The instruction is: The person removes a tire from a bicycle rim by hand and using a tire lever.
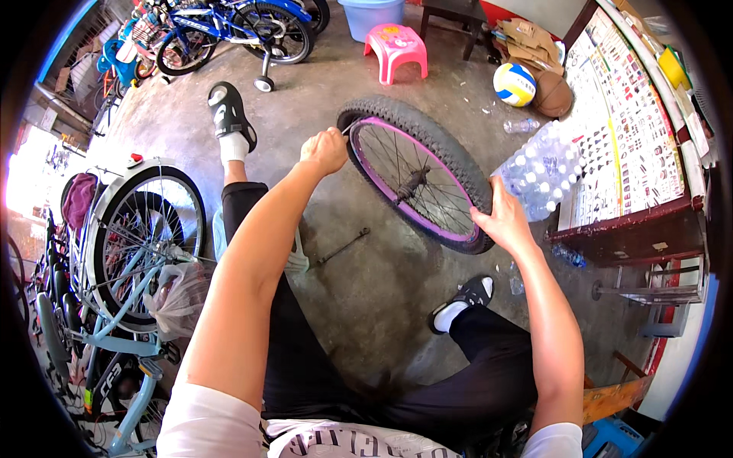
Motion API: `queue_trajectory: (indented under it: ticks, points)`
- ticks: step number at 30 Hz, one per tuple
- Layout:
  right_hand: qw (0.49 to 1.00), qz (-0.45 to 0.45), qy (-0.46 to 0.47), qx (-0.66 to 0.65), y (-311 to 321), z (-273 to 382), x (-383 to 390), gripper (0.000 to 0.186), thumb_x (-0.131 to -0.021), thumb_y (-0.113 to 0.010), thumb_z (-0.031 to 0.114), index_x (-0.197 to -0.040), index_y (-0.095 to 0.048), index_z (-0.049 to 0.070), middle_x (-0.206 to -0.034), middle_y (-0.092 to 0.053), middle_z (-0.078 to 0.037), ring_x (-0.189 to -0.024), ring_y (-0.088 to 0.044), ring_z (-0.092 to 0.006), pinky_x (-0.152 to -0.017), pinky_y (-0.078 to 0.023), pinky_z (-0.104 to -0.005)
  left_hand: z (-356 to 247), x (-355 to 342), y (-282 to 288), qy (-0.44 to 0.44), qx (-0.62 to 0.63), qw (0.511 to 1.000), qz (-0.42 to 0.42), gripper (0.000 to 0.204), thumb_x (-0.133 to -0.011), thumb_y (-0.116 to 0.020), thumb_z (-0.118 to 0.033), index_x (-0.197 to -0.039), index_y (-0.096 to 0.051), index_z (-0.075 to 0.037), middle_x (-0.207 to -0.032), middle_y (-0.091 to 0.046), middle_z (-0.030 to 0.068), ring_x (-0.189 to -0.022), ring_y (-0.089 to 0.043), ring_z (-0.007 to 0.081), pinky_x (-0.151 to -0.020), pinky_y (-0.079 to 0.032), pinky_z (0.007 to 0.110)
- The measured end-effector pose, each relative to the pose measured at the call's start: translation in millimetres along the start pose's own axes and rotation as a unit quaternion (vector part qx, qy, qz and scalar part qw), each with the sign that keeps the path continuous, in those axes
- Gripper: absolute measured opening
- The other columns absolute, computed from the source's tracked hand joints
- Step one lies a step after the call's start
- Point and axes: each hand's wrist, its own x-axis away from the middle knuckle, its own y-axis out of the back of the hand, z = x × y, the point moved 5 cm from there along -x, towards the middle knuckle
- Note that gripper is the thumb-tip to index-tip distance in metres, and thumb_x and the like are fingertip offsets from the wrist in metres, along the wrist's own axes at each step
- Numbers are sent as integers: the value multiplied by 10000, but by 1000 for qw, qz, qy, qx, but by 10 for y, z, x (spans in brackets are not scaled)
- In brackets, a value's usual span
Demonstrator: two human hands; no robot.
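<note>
One wheel (413,185) seems to need a steady hold: best keep the right hand (505,221) firm and let the left hand (326,151) work softly. The right hand grips the wheel's right edge, thumb on the rim. At its left edge, the left hand is curled tight, round what looks like a thin bar (347,130). The wheel lies between both hands.

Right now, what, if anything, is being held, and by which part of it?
The purple-rimmed wheel, held in the right hand by its right edge. The left hand is closed at the wheel's upper-left edge; what it grips is unclear.
</note>
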Motion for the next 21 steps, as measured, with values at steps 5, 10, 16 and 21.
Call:
queue_trajectory:
  ticks: [5,10,16,21]
  points:
    - [998,3,-7,63,56,-244,172,732,-831,-839,306,-1396,-483,8,-1195,-698,-296,-1163,-668,-462,-981,-528,-518,-322,-70,-31,-4,15,999,50,469,-1061,-566,-378,-1073,-767,45,-1117,-731,357,-1106,-726,485,-973,-579,534]
    - [994,73,-49,57,263,-345,226,892,-773,-888,373,-1496,-496,28,-1285,-687,-269,-1217,-663,-441,-1034,-524,-480,-587,84,102,-41,-21,995,93,478,-1062,-532,-374,-1134,-743,49,-1134,-746,328,-1119,-730,481,-990,-582,529]
    - [998,-62,19,-8,608,321,-36,915,-751,-928,436,-1495,-531,82,-1329,-690,-218,-1217,-679,-387,-1051,-527,-478,-906,548,-1,-68,-18,996,53,413,-1050,-551,-339,-1110,-681,49,-1029,-754,332,-999,-758,496,-889,-615,551]
    - [974,-87,119,173,439,829,-296,836,-773,-916,340,-1464,-527,75,-1286,-686,-172,-1200,-667,-380,-1010,-560,-481,-1444,1058,21,-52,30,998,21,426,-1054,-562,-353,-1041,-696,51,-957,-754,328,-949,-763,499,-840,-625,561]
